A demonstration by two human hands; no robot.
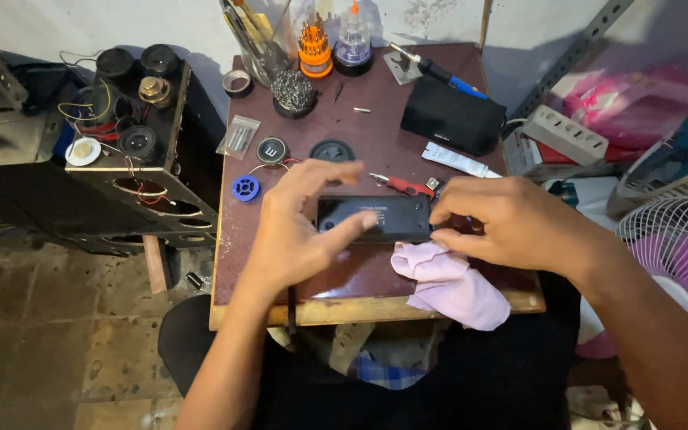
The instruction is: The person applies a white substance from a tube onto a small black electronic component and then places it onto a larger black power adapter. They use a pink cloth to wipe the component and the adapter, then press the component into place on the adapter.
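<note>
The small black device (374,217) under the hands looks like glossy plastic, its top catching a dull sheen. Beside it the pink cloth (451,283) is soft, matt fabric, crumpled over the table's edge. The table (376,135) has a smooth, dark maroon laminate top, slightly shiny and scuffed, with a raw pale wood front edge. The black pouch (451,118) is matt woven fabric. The red-handled tool (402,185) has a glossy plastic grip and a bare metal tip. The blue spool (246,188) is shiny plastic. The speaker cabinet (133,171) is rough, worn board.
</note>
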